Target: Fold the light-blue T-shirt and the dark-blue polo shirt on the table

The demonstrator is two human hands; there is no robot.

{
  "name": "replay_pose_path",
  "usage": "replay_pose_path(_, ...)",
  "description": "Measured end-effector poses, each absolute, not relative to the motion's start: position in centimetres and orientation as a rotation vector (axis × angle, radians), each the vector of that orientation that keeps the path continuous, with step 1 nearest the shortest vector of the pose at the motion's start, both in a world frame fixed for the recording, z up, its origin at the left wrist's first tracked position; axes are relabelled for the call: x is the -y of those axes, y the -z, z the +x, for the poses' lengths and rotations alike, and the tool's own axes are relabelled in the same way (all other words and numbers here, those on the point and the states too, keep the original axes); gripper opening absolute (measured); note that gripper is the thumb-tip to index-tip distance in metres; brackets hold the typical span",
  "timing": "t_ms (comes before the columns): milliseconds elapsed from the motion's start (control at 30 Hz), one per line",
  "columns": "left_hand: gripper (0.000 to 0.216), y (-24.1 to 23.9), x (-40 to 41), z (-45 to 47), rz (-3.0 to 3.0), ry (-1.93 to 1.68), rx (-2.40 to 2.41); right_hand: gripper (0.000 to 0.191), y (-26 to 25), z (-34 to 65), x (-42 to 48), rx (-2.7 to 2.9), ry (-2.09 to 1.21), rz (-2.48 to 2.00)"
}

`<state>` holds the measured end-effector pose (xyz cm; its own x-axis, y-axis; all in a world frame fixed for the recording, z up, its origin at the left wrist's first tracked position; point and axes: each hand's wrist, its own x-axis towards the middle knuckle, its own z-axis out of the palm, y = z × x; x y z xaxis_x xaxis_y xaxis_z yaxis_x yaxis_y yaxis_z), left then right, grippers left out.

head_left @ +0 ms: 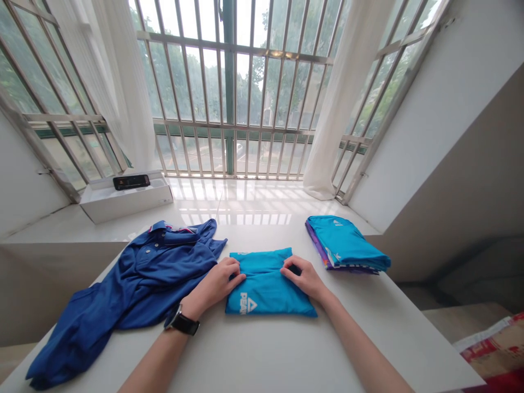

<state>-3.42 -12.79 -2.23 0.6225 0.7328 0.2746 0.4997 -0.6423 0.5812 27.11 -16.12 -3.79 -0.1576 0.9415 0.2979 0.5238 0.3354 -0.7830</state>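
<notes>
A turquoise garment (268, 281), folded into a compact rectangle with a white printed logo at its lower left, lies flat in front of me. My left hand (216, 283) is closed on its left edge, thumb on top of the cloth. On the opposite side, my right hand (305, 277) pinches the right edge between thumb and curled fingers. A dark blue polo shirt (151, 273) is spread loosely to the left, its collar and buttons facing up and one sleeve hanging towards the near left. The underside of the folded garment is hidden.
A stack of folded clothes (347, 245), turquoise over purple, sits to the right on the white table (262, 355). On the windowsill at the back left, a white box (126, 202) carries a black phone-like device (131, 182). White curtains (327, 136) hang by the barred window.
</notes>
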Motion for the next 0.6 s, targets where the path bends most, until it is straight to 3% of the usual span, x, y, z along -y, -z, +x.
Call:
replay_pose_path(367,0.026,2.04,12.84,-3.34,2.403,-0.708,-0.955,0.044,4.71,27.59,15.20,1.603,-0.788,-1.392)
replay_pose_path(600,0.025,1.89,13.07,-3.27,2.419,-0.694,-0.978,0.040,4.82,27.72,15.29,1.661,-0.756,-1.392)
